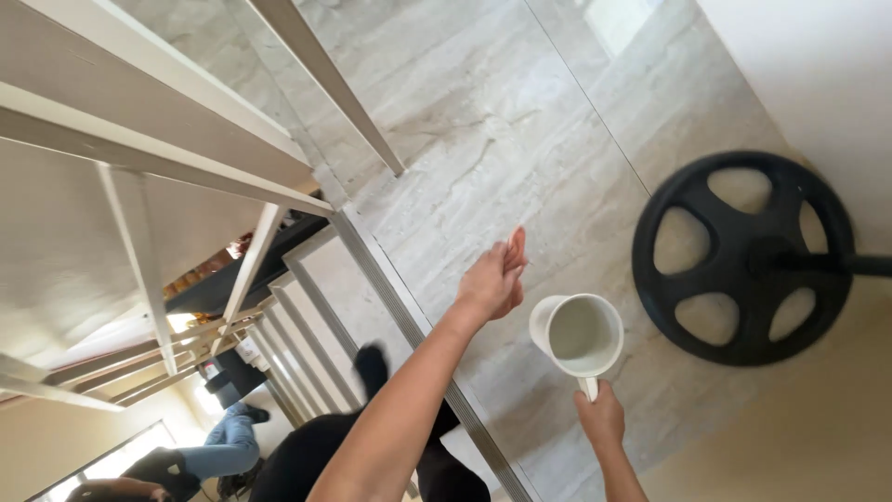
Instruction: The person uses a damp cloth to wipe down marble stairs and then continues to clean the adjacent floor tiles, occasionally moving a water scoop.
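A: What does the right hand (601, 416) carry?

B: A white jug (577, 335) with a round mouth and a pouring lip on its left rim. The hand is clenched around the handle at the bottom of the jug, so most of the handle is covered. The inside looks pale and bare; whether any liquid sits in it cannot be told.

A: And the left hand (492, 279)?

B: It is released, fingers straight and together, stretched out over the marble floor (483, 139) just left of the jug, touching nothing. The forearm runs out of the bottom edge of the view.

A: Where is the jug against the rest?

B: It hangs above the grey-veined floor at the top of a staircase, between the left hand and a black five-spoked wheel base (743, 258). The pole rising from that base is cut off at the right edge.

A: What is hard to make out?

B: The person's dark legs and one foot (372, 364) blur near the metal stair edging (409, 321). Farther down, beyond the white railing (149, 158), another person in blue jeans (218, 451) is partly hidden by the rails and the frame edge.

A: Any packages or signs?

B: No package, label or sign can be made out.
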